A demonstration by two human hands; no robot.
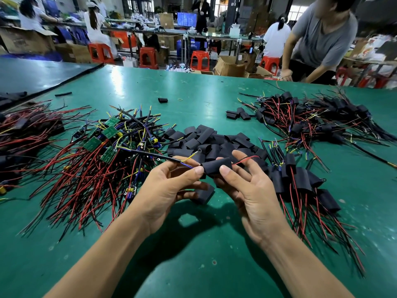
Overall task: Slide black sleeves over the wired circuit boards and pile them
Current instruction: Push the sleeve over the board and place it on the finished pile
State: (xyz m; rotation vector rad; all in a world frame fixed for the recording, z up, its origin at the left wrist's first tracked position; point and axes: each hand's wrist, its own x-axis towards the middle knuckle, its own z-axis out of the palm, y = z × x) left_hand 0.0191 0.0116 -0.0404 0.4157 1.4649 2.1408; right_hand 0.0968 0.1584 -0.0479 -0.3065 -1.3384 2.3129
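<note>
Head view. The green worktop is crowded on three sides. Bare wired boards are heaped left of centre. Empty sleeves are piled just behind the hands. Sleeved units are stacked near right, wires trailing toward me. A bigger finished heap sits far right, and a red-wire tangle lies at the left edge.

Open room: the bare strip in front, under both forearms. Also the mid-far stretch, which carries only a loose sleeve and a rubber band. The far edge is well behind the piles; a person in a grey shirt leans on it at far right.

Left hand: palm turned inward, thumb on top. Its grip is clamped, thumb and forefinger pinching the thin wires of the black lead right at the sleeve's left mouth.

Right hand: palm inward, fingers spread and nearly straight. Its grip is clamped on the black sleeve, thumb on the front, fingers behind.

I see that sleeve held above the worktop between the two hands, in front of the empty-sleeve pile. Its long axis runs roughly left-right. The lead leaves the left mouth up-left toward the board heap. Red and black wires leave the right mouth across the right fingers. The board itself is not visible.

A spare sleeve sits below the left fingers; I can't tell if it is held or lying.
</note>
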